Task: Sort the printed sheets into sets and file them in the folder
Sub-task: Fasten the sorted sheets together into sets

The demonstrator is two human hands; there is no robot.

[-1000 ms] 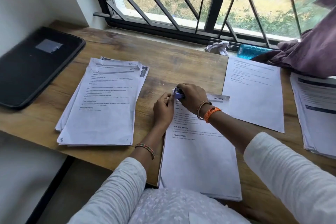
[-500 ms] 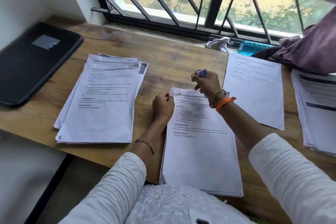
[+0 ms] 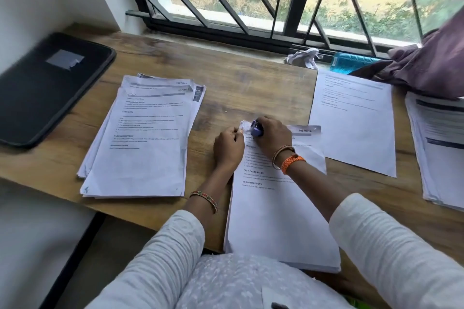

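Note:
A set of printed sheets [image 3: 278, 218] lies in front of me, overhanging the desk's near edge. My left hand [image 3: 228, 147] pinches its top left corner, which is slightly lifted. My right hand [image 3: 274, 136] grips a small purple stapler [image 3: 256, 129] and holds it right at that corner. A larger fanned stack of printed sheets [image 3: 143, 140] lies to the left. A single printed sheet [image 3: 356, 123] lies to the right, and another stack [image 3: 439, 148] lies at the far right edge. The black folder [image 3: 42, 85] rests closed at the far left.
The wooden desk [image 3: 238, 88] runs under a barred window [image 3: 276, 0]. On the sill lie a crumpled paper [image 3: 302, 57] and a blue bottle [image 3: 351, 63]. Purple cloth [image 3: 431, 68] drapes over the back right corner and onto the far-right stack.
My right hand lifted the stapler away from the sheets toward the window, then brought it back down to the top left corner. My left hand stayed on that corner.

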